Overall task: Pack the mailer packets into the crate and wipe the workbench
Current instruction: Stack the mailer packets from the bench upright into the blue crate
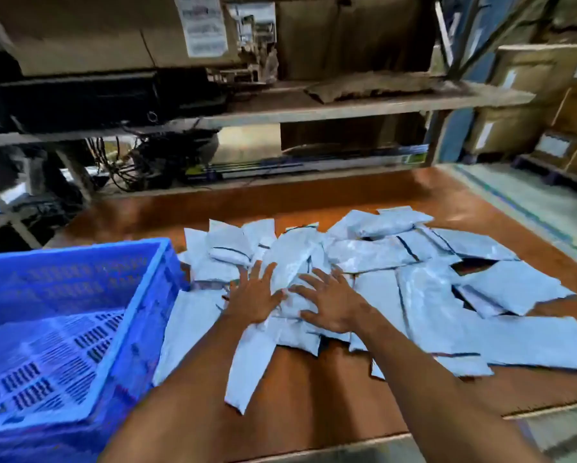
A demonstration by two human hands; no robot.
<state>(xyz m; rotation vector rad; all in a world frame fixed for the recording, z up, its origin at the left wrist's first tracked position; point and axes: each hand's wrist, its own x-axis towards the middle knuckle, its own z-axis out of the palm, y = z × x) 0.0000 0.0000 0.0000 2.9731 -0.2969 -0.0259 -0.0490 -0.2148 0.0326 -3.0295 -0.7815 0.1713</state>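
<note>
Both hands are going down on the heap. The left hand [253, 297] and the right hand [330, 304] are lying flat on top of the mailer packets [374, 255], side by side and thumbs nearly meeting. The grip of each is apart: fingers are spread and straight, pressing on the plastic and clamping nothing.

This looks like the gathering step, and the smart play is taking a manageable bundle. That means sliding the fingers under a few packets from both sides, squeezing them together and carrying them as one stack. The crate [160, 259] is sitting just to the left, its wall touching the edge of the pile, so the carry is looking short. Grabbing too many is risking slippage, because these skins look slick and floppy.

The packets themselves are showing pale blue-grey and glossy, some with a dark strip along an edge. Some are plump, others are flat, and all are lying overlapped every which way. They are sprawling across the middle and right of the orange-brown surface [314, 396]. None are showing in the part of the blue slotted crate in view, so packing appears barely begun. Wiping is waiting until the top is bare.
</note>
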